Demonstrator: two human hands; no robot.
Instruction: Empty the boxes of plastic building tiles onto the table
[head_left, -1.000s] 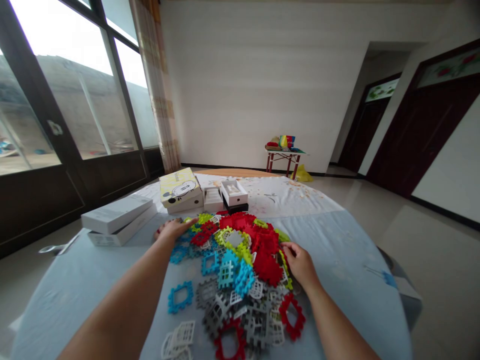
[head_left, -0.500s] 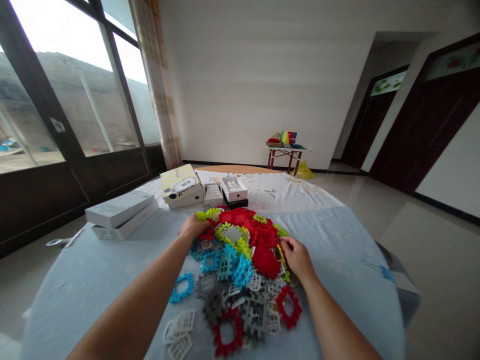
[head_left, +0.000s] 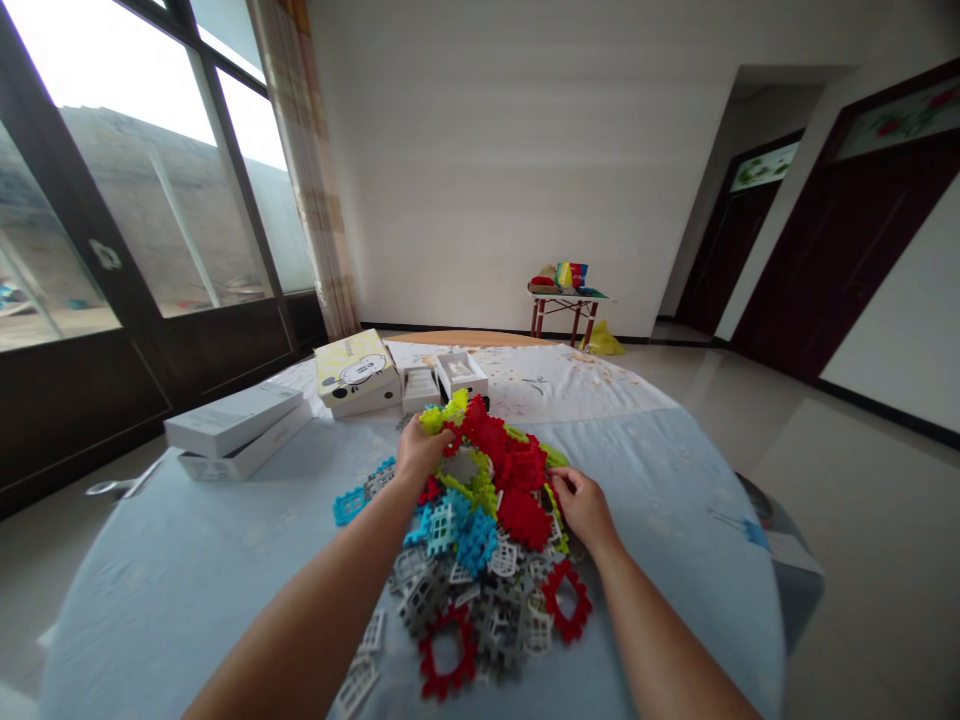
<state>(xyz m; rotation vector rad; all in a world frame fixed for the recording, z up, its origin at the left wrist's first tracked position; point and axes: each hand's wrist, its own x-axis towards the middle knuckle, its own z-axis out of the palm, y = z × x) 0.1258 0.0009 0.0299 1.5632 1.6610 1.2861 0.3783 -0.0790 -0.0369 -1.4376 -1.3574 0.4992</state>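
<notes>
A heap of plastic interlocking tiles (head_left: 487, 540), red, lime, blue, grey and white, lies on a round table under a pale blue cloth (head_left: 187, 580). My left hand (head_left: 418, 452) is closed on the far left edge of the heap, gripping lime and red tiles (head_left: 457, 415) and lifting them up. My right hand (head_left: 581, 505) presses on the heap's right side with its fingers curled against the red tiles. A loose blue tile (head_left: 349, 503) lies left of the heap, a red frame tile (head_left: 446, 655) at its near edge.
Two flat white boxes (head_left: 236, 430) are stacked at the table's left. A yellow cartoon box (head_left: 356, 370) and small white boxes (head_left: 461, 375) stand behind the heap. A small red-legged table (head_left: 566, 300) stands by the far wall. Dark doors are on the right.
My left hand moved right from the heap's left side, closed on the far tiles and raised them. The heap got pushed together. My right hand shifted slightly left.
</notes>
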